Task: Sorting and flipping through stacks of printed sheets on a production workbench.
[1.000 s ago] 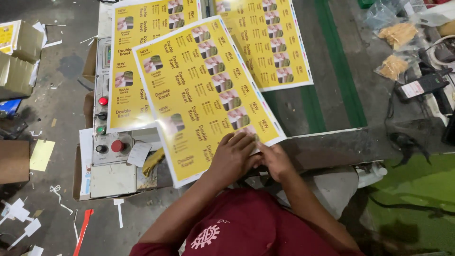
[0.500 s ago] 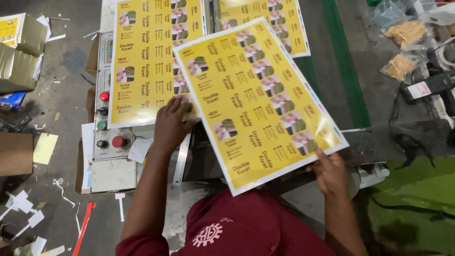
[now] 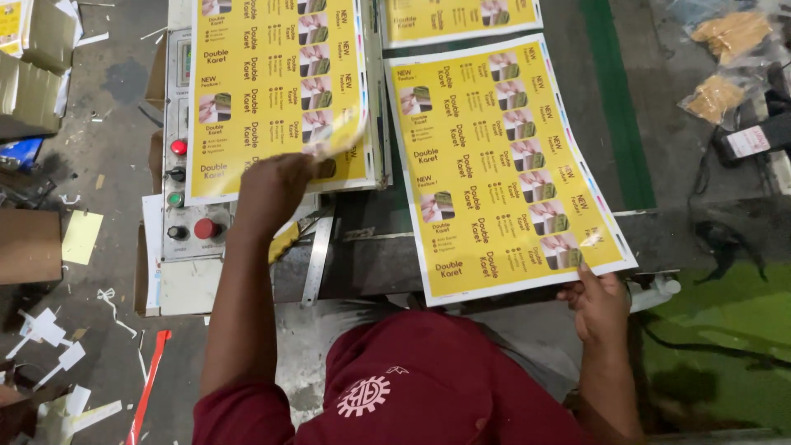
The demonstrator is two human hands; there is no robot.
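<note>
My right hand [image 3: 599, 302] grips the near edge of a yellow printed sheet [image 3: 503, 165] that lies flat on the dark machine table [image 3: 371, 264]. My left hand [image 3: 276, 185] reaches forward to the stack of yellow printed sheets [image 3: 276, 91] on the left and lifts the near right corner of its top sheet, which curls up at my fingers. A third yellow sheet [image 3: 457, 18] lies farther back, partly cut off by the top edge.
A grey control panel [image 3: 185, 222] with red, green and black buttons sits left of the stack. Paper scraps and cardboard [image 3: 29, 243] litter the floor at left. Plastic bags [image 3: 717, 95] and a green surface [image 3: 725, 330] lie at right. A green stripe [image 3: 614, 107] runs along the table.
The sheet moved right and settled flat on the table under my right hand. My left hand let go of it and went to the left stack, lifting its top sheet's corner.
</note>
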